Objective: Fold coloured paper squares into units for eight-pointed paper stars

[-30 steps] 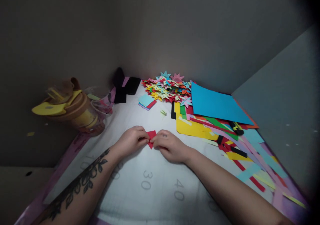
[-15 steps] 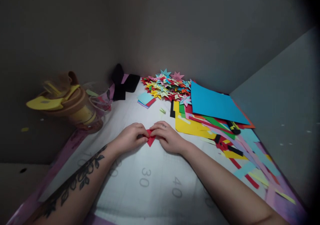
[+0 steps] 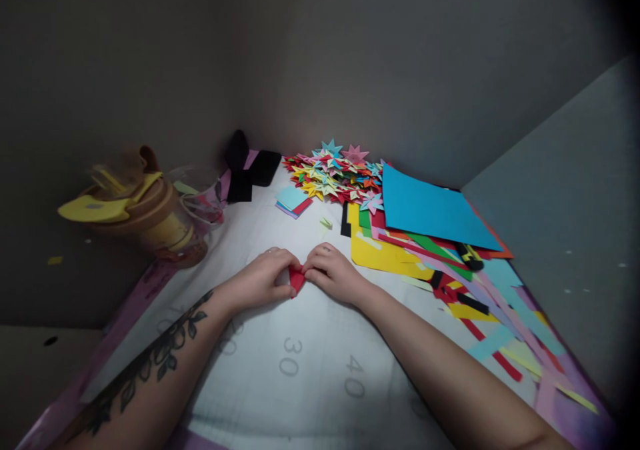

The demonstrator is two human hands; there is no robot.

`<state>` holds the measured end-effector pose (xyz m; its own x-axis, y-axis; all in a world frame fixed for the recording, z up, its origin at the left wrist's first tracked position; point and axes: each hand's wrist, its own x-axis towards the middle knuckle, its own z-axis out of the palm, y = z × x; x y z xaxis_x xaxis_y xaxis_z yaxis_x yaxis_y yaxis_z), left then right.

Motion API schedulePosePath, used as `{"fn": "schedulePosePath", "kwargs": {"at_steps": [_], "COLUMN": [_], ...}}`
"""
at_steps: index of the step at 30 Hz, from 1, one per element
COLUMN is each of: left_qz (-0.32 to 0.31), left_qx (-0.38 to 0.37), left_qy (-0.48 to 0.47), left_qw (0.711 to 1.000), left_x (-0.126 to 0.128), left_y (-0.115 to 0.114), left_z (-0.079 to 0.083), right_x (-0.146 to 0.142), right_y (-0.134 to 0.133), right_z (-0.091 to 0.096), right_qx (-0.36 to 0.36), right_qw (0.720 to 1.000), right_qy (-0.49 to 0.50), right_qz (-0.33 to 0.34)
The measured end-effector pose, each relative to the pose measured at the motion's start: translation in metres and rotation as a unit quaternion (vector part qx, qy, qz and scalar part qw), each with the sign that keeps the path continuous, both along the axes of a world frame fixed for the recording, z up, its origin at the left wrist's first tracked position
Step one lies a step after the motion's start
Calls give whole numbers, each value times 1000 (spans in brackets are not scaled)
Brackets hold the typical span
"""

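Note:
A small red folded paper piece (image 3: 296, 279) lies on the white cutting mat (image 3: 300, 363) between both hands. My left hand (image 3: 265, 278) pinches its left side with curled fingers. My right hand (image 3: 333, 273) pinches its right side, fingers pressed together on the paper. Most of the red piece is hidden by the fingertips. A tattoo runs along my left forearm.
A heap of coloured paper stars (image 3: 335, 173) lies at the back. A blue sheet (image 3: 430, 210), a yellow sheet (image 3: 383, 253) and several coloured strips (image 3: 500, 317) fill the right side. A small stack of paper squares (image 3: 293, 200), black pieces (image 3: 250, 170) and a brown-and-yellow container (image 3: 150, 217) stand on the left.
The red piece showed as a wider triangle; now it is folded narrower and more covered. Both hands have closed in tighter around it.

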<state>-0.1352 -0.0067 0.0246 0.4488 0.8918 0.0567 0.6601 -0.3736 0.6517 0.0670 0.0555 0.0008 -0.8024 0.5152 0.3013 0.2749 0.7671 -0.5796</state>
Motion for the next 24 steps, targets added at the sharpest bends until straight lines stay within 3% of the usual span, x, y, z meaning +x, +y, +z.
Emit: {"fn": "schedulePosePath", "kwargs": {"at_steps": [5, 9, 24], "left_qz": [17, -8, -6], "left_qx": [-25, -17, 20], "left_qy": [-8, -10, 9], "left_qw": [1000, 1000, 1000], "left_x": [-1, -1, 4], "left_y": [1, 4, 1], "left_z": [0, 1, -4], "right_x": [-11, -17, -20], "right_y": [-5, -11, -14], "right_z": [-1, -2, -3], "right_qx": [-14, -17, 25], "right_qw": [996, 989, 980], "right_qy": [-21, -46, -95], "right_qz": [-91, -141, -172]}}
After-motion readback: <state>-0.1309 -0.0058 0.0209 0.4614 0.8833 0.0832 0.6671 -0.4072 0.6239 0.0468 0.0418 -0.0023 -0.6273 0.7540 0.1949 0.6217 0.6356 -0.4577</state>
